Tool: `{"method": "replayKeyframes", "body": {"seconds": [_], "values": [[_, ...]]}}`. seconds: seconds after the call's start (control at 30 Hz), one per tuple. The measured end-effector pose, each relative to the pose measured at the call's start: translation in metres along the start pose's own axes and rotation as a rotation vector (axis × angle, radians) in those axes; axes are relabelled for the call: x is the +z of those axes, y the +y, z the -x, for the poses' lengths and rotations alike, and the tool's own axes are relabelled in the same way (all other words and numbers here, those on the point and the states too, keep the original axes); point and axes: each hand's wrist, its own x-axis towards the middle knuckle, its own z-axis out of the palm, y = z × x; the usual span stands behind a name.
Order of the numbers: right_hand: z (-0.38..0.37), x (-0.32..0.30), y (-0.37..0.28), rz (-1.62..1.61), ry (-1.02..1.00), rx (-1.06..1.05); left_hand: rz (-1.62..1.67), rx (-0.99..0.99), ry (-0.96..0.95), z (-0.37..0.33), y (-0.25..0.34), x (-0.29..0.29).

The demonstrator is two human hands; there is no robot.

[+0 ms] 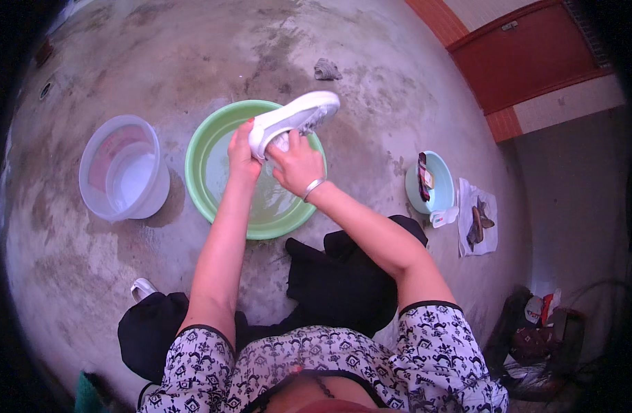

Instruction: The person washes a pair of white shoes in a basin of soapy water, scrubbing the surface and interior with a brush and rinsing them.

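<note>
Two hands at one white shoe [292,112]. Left hand [242,151] clamped on the heel end, a red nail showing near the tip of a digit. Right hand [299,164] partly open, fingers bent and touching the shoe around its opening; cannot tell whether firmly closed on it. Silver bracelet [314,188] on the right wrist. Shoe tilted, toe toward the upper right, held above the far side of a green basin [195,186] with water inside. Beneath that, a stained concrete floor [371,124]. Farther out, a translucent tub [161,196] to the left, a crumpled grey cloth [326,69] beyond the basin, and a small pale-blue basin [441,180] to the right.
</note>
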Motion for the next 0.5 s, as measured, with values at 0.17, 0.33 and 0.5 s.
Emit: {"method": "replayKeyframes", "body": {"seconds": [0.17,0.33,0.5], "values": [[0.022,-0.046,0.037,-0.358,-0.076,0.023,0.348,-0.23,0.062,0.038,-0.017,0.02],[0.014,-0.056,0.04,-0.826,-0.095,0.068,0.402,-0.291,0.013,0.035,-0.01,0.019],[0.016,-0.059,0.03,-1.021,-0.134,0.096,0.393,-0.312,-0.009,0.033,-0.017,0.01]]}}
